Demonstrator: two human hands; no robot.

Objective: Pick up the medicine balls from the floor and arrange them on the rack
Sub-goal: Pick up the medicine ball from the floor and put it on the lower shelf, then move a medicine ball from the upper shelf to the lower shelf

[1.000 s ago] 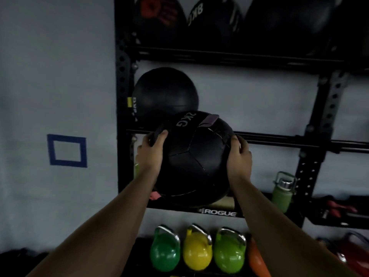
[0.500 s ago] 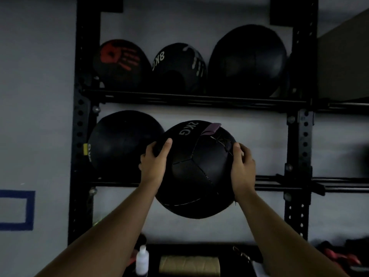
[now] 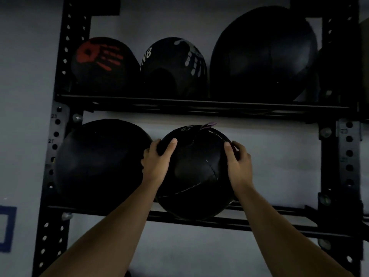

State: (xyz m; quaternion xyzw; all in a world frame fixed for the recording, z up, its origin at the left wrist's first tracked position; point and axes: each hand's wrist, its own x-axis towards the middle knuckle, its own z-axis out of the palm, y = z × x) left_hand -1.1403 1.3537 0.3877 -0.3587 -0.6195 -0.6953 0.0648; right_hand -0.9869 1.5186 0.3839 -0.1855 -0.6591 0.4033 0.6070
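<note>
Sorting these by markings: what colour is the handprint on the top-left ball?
Red, on the black ball at the upper shelf's left end; clearest in the head view.

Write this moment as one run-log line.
step: placing ball on rack | left hand: on ball | right hand: on ball | place: lower shelf, beside big ball

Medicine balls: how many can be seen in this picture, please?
5. Upper shelf: red-handprint ball, 8KG ball, large plain ball. Lower shelf: big ball at left, and beside it the ball both hands hold. Others may be out of frame.
</note>
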